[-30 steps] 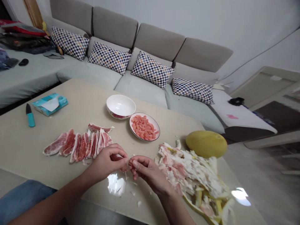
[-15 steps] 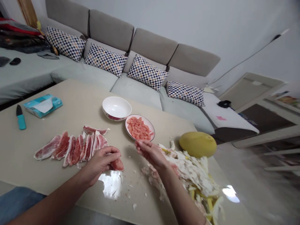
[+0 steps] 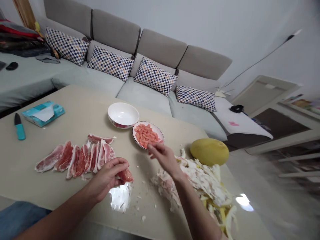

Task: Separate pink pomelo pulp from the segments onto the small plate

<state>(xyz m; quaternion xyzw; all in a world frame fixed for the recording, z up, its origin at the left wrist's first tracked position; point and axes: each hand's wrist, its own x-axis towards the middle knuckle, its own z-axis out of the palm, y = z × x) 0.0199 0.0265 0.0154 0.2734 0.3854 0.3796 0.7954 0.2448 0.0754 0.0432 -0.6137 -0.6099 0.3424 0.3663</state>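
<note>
My left hand (image 3: pixel 110 178) is closed around a red peeled pomelo segment (image 3: pixel 126 175), its end poking out past the fingertips. My right hand (image 3: pixel 163 158) is at the near edge of a dark-rimmed plate (image 3: pixel 161 133), fingers bent together; whatever may be between them is hidden. Small pieces of red pomelo flesh (image 3: pixel 147 134) are heaped on that plate. Left of my left hand, several pomelo segments (image 3: pixel 81 160) lie in a row on the table, with white membrane on them. Under and beside my right forearm spreads a pile of white and yellow pomelo peel (image 3: pixel 202 183).
A white bowl (image 3: pixel 123 113) stands behind the plate. A whole yellow pomelo (image 3: pixel 209 151) rests beyond the peel. At the left are a teal-handled knife (image 3: pixel 20 128) and a tissue pack (image 3: pixel 43 113). A sofa (image 3: pixel 142 96) runs along the table's far side.
My right hand has moved slightly up and forward to the plate's near edge. My left hand keeps hold of the pomelo segment, nearly in place. The view has shifted a little.
</note>
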